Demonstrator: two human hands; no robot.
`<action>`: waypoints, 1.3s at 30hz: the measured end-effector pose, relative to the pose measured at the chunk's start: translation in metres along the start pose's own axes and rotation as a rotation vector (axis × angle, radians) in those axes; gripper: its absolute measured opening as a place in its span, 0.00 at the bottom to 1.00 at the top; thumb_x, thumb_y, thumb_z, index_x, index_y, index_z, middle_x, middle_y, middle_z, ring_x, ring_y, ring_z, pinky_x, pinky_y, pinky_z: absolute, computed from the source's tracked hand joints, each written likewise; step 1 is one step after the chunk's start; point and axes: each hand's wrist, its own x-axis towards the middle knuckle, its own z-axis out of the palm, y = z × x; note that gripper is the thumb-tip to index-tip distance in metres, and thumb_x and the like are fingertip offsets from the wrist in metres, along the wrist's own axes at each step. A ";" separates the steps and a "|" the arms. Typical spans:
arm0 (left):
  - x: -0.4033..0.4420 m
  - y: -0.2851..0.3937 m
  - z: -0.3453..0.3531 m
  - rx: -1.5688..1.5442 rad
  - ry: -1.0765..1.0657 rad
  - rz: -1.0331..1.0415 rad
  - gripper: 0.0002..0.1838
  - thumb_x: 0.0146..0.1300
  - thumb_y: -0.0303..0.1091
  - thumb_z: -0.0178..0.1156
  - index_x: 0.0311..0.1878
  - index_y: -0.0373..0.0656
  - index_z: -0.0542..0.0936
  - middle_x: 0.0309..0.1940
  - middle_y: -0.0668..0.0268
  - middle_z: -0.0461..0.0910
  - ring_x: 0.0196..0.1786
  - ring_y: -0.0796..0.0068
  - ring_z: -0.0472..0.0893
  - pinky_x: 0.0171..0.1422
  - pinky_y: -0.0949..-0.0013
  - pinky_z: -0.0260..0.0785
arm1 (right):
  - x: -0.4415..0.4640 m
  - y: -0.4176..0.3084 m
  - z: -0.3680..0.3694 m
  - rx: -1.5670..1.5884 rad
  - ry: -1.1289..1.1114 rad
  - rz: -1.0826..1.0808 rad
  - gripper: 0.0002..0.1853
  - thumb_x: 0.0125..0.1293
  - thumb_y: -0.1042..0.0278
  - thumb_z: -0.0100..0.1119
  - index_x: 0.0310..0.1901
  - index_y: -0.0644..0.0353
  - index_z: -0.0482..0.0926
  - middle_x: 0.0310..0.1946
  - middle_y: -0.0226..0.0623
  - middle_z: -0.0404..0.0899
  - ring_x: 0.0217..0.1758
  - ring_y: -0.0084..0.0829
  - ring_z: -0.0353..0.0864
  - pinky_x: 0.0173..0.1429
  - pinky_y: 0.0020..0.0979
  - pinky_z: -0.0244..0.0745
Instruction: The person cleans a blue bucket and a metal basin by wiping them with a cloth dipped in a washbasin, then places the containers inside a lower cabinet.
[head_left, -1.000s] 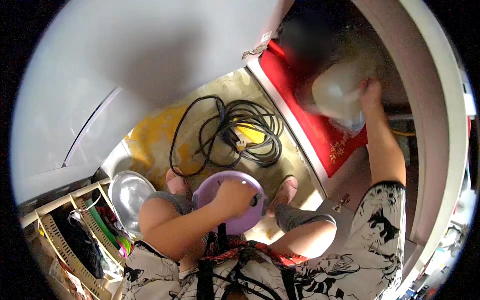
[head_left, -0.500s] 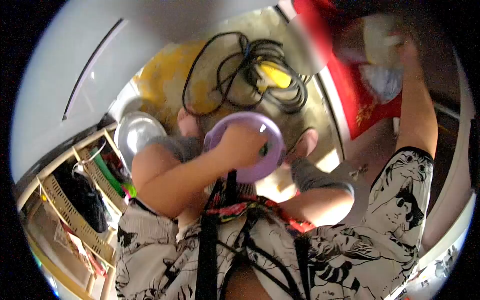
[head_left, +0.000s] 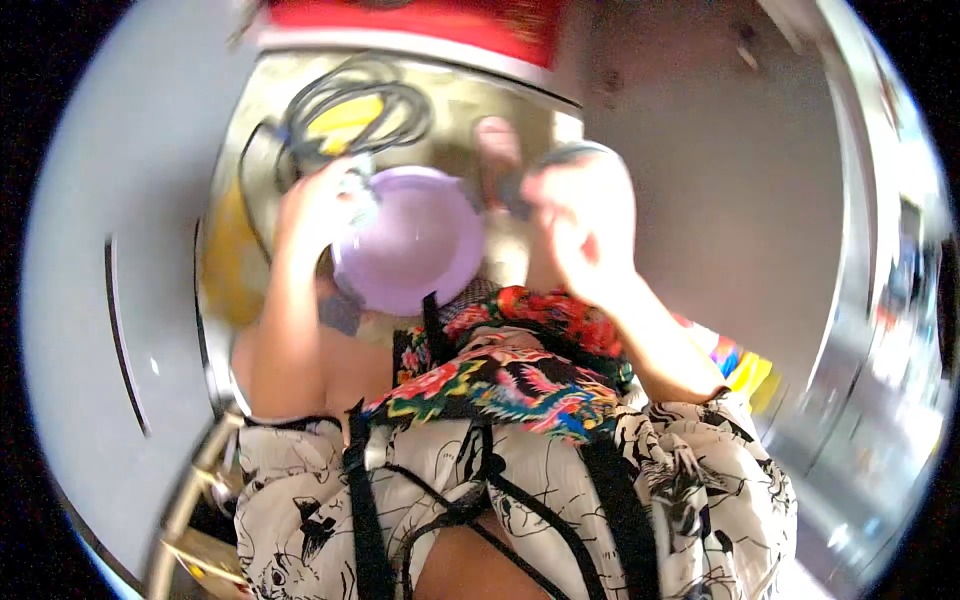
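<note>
A purple basin (head_left: pixel 415 240) stands on the floor between my legs, and no contents can be made out in it. My left hand (head_left: pixel 325 205) is at the basin's left rim, closed round a small greyish-green thing that is too blurred to name. Over my right knee, to the right of the basin, is my right hand (head_left: pixel 580 235). Its fingers look bent and smeared by motion, and whether they hold anything cannot be made out.
Beyond the basin a coiled black cable (head_left: pixel 400 110) with a yellow part (head_left: pixel 345 115) lies on the floor. A red mat (head_left: pixel 430 25) covers the raised ledge at the top. Grey panels stand left and right; a beige rack (head_left: pixel 190 490) is at lower left.
The view has swung to the right. My right hand has come back from the red-matted ledge to my knee, without the pale container. My left hand has moved from over the basin to its left rim.
</note>
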 end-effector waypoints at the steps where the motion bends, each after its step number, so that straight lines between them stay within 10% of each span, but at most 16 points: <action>1: 0.006 0.013 0.001 0.023 -0.056 -0.030 0.23 0.53 0.37 0.59 0.56 0.49 0.73 0.44 0.53 0.78 0.49 0.54 0.77 0.52 0.59 0.68 | -0.033 -0.005 -0.011 0.037 -0.009 0.038 0.14 0.54 0.78 0.51 0.43 0.61 0.78 0.41 0.40 0.78 0.47 0.38 0.77 0.55 0.37 0.70; 5: 0.025 -0.012 0.032 -0.353 -0.079 -0.068 0.24 0.54 0.32 0.60 0.56 0.44 0.72 0.45 0.56 0.79 0.49 0.63 0.78 0.53 0.66 0.67 | -0.158 -0.014 -0.033 -0.105 0.054 0.121 0.19 0.47 0.75 0.58 0.45 0.55 0.77 0.51 0.41 0.72 0.56 0.46 0.70 0.58 0.42 0.66; 8: 0.033 -0.025 0.054 -0.465 -0.087 -0.022 0.23 0.54 0.27 0.59 0.56 0.39 0.72 0.44 0.58 0.79 0.46 0.67 0.78 0.52 0.69 0.67 | -0.243 -0.037 -0.043 -0.242 -0.098 0.562 0.26 0.51 0.65 0.64 0.56 0.42 0.75 0.64 0.47 0.59 0.65 0.54 0.60 0.65 0.49 0.57; 10: 0.044 -0.051 0.064 -0.470 -0.100 -0.026 0.23 0.54 0.26 0.59 0.56 0.38 0.71 0.44 0.58 0.79 0.47 0.68 0.77 0.53 0.70 0.67 | -0.273 -0.015 -0.017 0.329 -0.009 0.743 0.25 0.57 0.60 0.61 0.58 0.38 0.73 0.67 0.47 0.54 0.69 0.50 0.54 0.69 0.43 0.52; 17: 0.016 -0.011 0.032 -0.476 -0.001 0.017 0.24 0.56 0.23 0.56 0.58 0.35 0.69 0.47 0.61 0.76 0.49 0.69 0.74 0.55 0.70 0.64 | -0.284 0.023 -0.011 0.323 -0.005 0.695 0.12 0.57 0.56 0.62 0.34 0.56 0.77 0.33 0.42 0.76 0.42 0.44 0.74 0.49 0.40 0.68; 21: -0.001 -0.015 0.024 -0.612 -0.010 -0.059 0.23 0.56 0.21 0.56 0.57 0.36 0.70 0.46 0.64 0.76 0.47 0.72 0.75 0.53 0.72 0.65 | -0.274 0.042 0.006 0.090 -0.134 0.669 0.23 0.65 0.46 0.45 0.25 0.58 0.74 0.23 0.48 0.76 0.28 0.51 0.76 0.32 0.46 0.70; 32: -0.021 0.040 0.009 -0.747 0.108 -0.260 0.19 0.59 0.21 0.54 0.55 0.38 0.71 0.41 0.67 0.77 0.40 0.74 0.77 0.43 0.73 0.70 | -0.261 0.089 -0.044 0.336 -0.438 0.491 0.16 0.68 0.56 0.44 0.33 0.60 0.74 0.28 0.48 0.76 0.33 0.52 0.76 0.39 0.46 0.70; 34: -0.020 0.041 0.007 -0.724 0.101 -0.268 0.18 0.60 0.22 0.53 0.55 0.38 0.71 0.41 0.66 0.77 0.40 0.74 0.77 0.44 0.72 0.70 | -0.281 0.122 -0.055 0.770 -0.305 0.364 0.18 0.63 0.58 0.57 0.52 0.56 0.74 0.45 0.38 0.78 0.47 0.34 0.77 0.53 0.33 0.70; 36: -0.022 0.046 0.008 -0.744 0.128 -0.232 0.18 0.60 0.22 0.53 0.55 0.38 0.71 0.42 0.66 0.77 0.42 0.74 0.77 0.45 0.71 0.70 | -0.304 0.186 -0.090 0.833 -0.290 0.695 0.18 0.61 0.57 0.59 0.51 0.53 0.77 0.48 0.32 0.78 0.50 0.25 0.75 0.56 0.30 0.69; 39: -0.022 0.044 -0.001 -0.737 0.156 -0.312 0.18 0.60 0.22 0.53 0.55 0.39 0.71 0.44 0.67 0.76 0.43 0.74 0.76 0.46 0.70 0.69 | -0.335 0.288 -0.163 0.494 0.663 1.136 0.14 0.61 0.57 0.59 0.43 0.56 0.78 0.36 0.31 0.79 0.41 0.23 0.76 0.44 0.27 0.73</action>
